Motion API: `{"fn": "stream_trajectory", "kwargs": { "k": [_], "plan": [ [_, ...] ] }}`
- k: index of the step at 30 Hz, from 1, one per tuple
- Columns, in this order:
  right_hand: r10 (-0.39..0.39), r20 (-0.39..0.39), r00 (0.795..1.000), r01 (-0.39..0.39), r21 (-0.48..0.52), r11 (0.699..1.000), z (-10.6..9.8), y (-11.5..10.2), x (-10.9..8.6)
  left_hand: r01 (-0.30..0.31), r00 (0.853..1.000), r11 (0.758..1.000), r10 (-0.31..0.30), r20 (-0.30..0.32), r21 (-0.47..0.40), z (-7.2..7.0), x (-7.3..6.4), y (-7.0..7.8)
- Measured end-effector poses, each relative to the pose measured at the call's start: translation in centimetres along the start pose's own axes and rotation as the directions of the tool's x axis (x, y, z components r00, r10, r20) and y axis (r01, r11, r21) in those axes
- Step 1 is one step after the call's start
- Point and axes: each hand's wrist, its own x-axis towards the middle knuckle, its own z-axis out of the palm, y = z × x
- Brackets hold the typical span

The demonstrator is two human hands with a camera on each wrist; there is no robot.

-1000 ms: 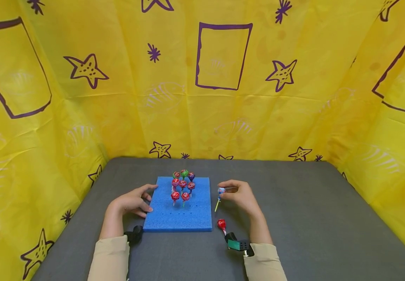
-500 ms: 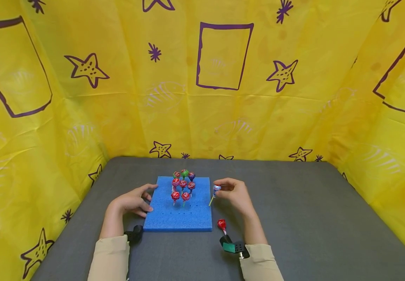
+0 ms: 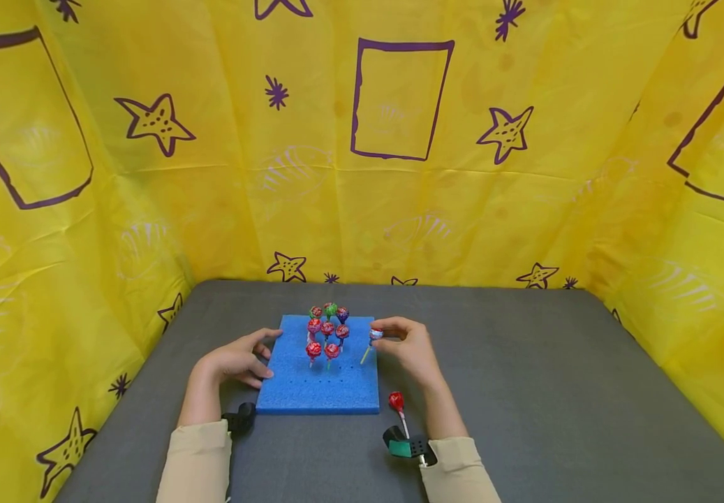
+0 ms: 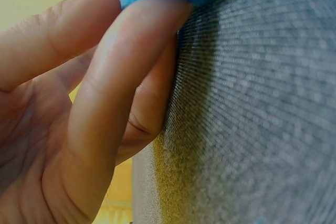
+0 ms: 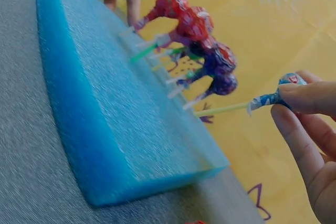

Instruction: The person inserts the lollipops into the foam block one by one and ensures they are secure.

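My right hand (image 3: 408, 346) pinches a blue-wrapped lollipop (image 3: 375, 335) by its candy head, thumb against fingers. Its yellow stick (image 5: 223, 109) slants down over the right side of a blue foam board (image 3: 311, 398); whether the tip touches the foam I cannot tell. Several lollipops (image 3: 327, 328) in red, green and purple wrappers stand upright in the board's back and middle. Rows of small holes show in front of them. Against the board's left edge rests my left hand (image 3: 236, 360), its thumb (image 4: 131, 51) pressing the foam's side in the left wrist view.
A red lollipop (image 3: 396, 401) lies on the dark grey table (image 3: 556, 391), right of the board's front corner and close to the right wrist camera (image 3: 405, 447). Yellow cloth (image 3: 368, 209) with purple drawings encloses the table at the back and sides.
My right hand has moved left with the blue lollipop, from beside the board to above its right side. My left hand and the board have stayed put.
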Motion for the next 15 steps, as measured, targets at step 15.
{"fn": "stream_trajectory", "kwargs": {
  "k": [15],
  "plan": [
    [-0.023, 0.073, 0.997, 0.022, 0.015, 1.0, 2.1, -0.2, -0.2, -0.017, 1.0, 1.0, 0.017, 0.007, -0.001, 0.0, -0.2, 0.0]
  ]
}}
